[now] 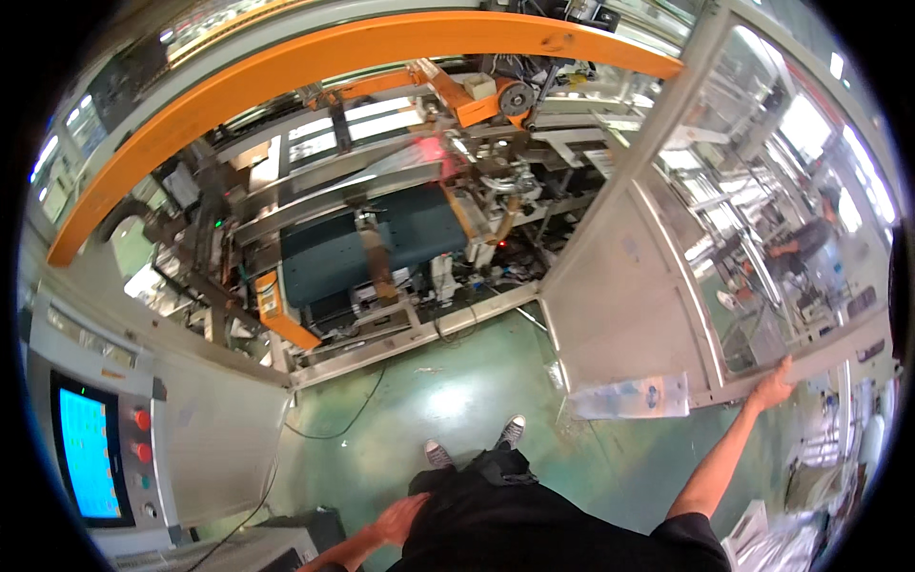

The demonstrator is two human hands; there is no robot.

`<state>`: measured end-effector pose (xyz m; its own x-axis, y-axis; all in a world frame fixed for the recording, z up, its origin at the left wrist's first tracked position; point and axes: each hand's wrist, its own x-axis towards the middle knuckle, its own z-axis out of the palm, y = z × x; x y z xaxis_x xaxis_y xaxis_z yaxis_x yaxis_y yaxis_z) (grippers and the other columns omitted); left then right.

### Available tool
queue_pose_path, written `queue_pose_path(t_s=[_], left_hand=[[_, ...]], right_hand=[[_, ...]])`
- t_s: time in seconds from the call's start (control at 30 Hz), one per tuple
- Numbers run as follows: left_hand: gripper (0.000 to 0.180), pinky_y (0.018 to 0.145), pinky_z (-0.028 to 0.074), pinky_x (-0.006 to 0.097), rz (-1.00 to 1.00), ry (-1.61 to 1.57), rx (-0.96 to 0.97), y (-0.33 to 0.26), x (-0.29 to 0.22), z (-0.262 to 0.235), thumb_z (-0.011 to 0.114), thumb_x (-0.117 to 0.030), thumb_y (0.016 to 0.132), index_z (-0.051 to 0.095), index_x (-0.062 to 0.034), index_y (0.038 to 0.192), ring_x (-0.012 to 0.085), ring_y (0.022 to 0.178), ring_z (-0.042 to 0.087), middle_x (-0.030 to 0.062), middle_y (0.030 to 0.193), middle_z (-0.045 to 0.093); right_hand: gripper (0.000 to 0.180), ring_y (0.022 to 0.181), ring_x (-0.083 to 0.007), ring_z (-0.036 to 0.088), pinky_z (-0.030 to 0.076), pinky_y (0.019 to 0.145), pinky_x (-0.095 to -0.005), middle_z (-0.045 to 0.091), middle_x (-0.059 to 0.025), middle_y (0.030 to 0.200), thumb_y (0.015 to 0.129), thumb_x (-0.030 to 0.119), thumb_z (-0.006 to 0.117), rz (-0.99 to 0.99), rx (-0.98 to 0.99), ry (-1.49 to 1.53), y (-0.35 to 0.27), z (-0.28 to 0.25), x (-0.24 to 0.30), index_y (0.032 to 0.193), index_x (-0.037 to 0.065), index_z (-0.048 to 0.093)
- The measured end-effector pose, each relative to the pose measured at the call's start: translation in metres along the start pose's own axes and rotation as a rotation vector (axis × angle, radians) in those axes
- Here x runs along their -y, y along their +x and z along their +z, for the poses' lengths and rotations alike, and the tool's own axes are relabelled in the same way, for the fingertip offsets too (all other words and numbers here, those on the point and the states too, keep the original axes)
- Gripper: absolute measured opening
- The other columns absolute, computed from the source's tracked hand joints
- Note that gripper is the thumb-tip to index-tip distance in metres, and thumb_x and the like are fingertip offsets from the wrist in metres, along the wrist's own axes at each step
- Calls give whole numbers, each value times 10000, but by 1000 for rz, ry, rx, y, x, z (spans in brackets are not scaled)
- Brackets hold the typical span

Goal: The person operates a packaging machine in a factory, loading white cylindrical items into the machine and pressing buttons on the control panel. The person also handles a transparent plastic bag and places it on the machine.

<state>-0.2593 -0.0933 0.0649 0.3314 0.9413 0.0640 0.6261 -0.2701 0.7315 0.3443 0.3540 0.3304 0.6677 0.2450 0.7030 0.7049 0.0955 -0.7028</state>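
Note:
My right arm reaches out to the right, and my right hand (770, 385) grips the lower outer edge of a metal-framed machine door (620, 286) with a clear window. The door stands swung outward from the machine. My left hand (400, 520) is low beside my dark clothing near the hip, touching or almost touching it; its fingers are blurred and partly merge with the cloth. In front of me, inside the open machine, lies a dark conveyor belt (324, 250) with orange end plates. A metal bracket (370, 250) stands across the belt.
An orange beam (381, 46) arches over the opening. To the left is a control panel with a lit blue screen (84, 448) and red buttons (143, 419). A black cable (357, 412) runs over the green floor (448, 396). A clear plastic sleeve (631, 396) hangs low on the door.

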Motion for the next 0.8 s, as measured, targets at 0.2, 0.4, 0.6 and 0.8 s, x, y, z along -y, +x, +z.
queue_pose_path(t_s=[0.2, 0.4, 0.6, 0.8], left_hand=[[542, 1003, 337, 361, -61, 10, -45, 14, -25, -16, 375, -21, 826, 287, 32, 1358, 321, 1134, 458, 189, 1280, 440], [501, 966, 360, 365, -177, -33, 14, 5, -3, 2, 353, -83, 868, 318, -20, 1364, 315, 1082, 480, 201, 1154, 497], [514, 979, 351, 361, -251, -144, 114, 19, -8, -17, 385, -121, 870, 304, -37, 1371, 313, 1106, 464, 197, 1195, 476], [573, 998, 334, 373, -272, -181, 127, 43, -2, -11, 443, -178, 858, 264, -34, 1384, 312, 1151, 433, 193, 1248, 438]], right_hand=[[413, 818, -209, 569, 443, 760, -335, 623, -142, 929, 838, 290, 634, -34, -29, -14, -7, 0, 22, 997, -87, 577], [414, 830, -187, 565, 437, 777, -316, 615, -120, 938, 836, 280, 635, 19, -5, 88, -11, -2, 29, 1020, -83, 560], [397, 819, -187, 573, 443, 761, -305, 625, -111, 930, 833, 288, 637, -7, -42, 77, -11, -4, 27, 1009, -63, 580], [428, 816, -187, 586, 449, 754, -309, 636, -106, 909, 822, 314, 649, 32, -33, 86, -4, -2, 14, 1013, -64, 587]])
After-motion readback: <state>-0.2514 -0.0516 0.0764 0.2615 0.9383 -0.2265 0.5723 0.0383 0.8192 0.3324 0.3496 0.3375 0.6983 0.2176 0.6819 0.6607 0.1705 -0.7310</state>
